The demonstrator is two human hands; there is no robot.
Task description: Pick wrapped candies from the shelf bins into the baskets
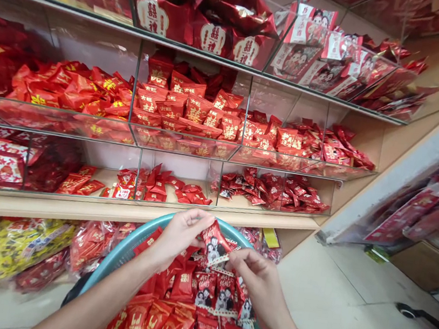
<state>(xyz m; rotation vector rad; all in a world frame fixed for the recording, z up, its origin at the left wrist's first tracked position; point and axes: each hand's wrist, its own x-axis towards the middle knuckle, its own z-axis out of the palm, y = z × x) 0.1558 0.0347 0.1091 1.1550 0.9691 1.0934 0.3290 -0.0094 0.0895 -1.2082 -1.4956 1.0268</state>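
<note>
A small red candy packet [215, 244] with a cartoon couple on it is held between both hands above a teal basket [107, 266]. My left hand [183, 235] pinches its upper left corner, thumb and fingers together. On the packet's lower right edge, my right hand [255, 273] closes with thumb and forefinger. Below them the basket is filled with red packets standing in rows. Several couple-print packets [225, 293] lie right under my hands, and red packets with gold lettering [158, 322] fill the near left part. My forearms cover parts of the basket.
Glass-fronted shelves [181, 148] with dividers hold heaps of red packets ahead. Beneath the bottom shelf lie a yellow bag [30, 247] and clear bags of red packets [92, 242]. To the right are tiled floor [331, 300], a cardboard box [428, 267] and a black object [422, 318].
</note>
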